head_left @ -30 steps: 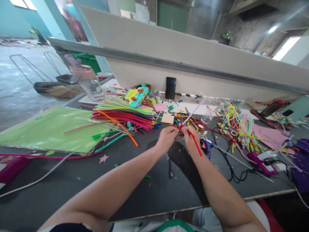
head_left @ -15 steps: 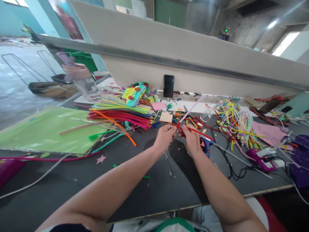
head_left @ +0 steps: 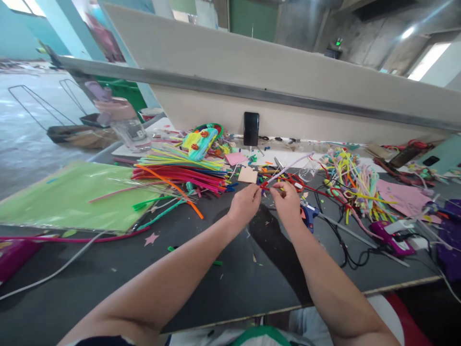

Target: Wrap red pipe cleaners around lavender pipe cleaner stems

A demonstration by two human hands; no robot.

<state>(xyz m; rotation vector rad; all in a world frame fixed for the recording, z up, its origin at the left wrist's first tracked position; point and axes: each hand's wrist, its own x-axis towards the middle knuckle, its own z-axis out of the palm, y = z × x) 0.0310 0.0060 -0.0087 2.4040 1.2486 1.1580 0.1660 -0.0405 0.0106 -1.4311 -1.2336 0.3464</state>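
Observation:
Above the middle of the table, my left hand [head_left: 245, 204] is closed in a pinch on a red pipe cleaner [head_left: 264, 185]. My right hand [head_left: 287, 202] pinches the same red strand a short way to the right, thumb and forefinger together. A lilac pipe cleaner [head_left: 288, 166] slants up and right from the red one, its lower end near my left fingertips. How the two join is too small to make out, and my fingers cover part of the red strand. Behind my right wrist lies a blue glue gun [head_left: 309, 215].
A bundle of coloured pipe cleaners [head_left: 180, 175] and a green sheet in film [head_left: 72, 192] lie left. A phone [head_left: 251, 129] leans on the partition. Right are a tangled pipe-cleaner pile [head_left: 355, 185], cables and a magenta power strip [head_left: 391, 238]. A bottle [head_left: 124, 122] stands back left.
My right hand has shifted slightly right, widening the gap between my hands. The lilac pipe cleaner leans further right. The red end that stuck out past my right hand no longer shows there.

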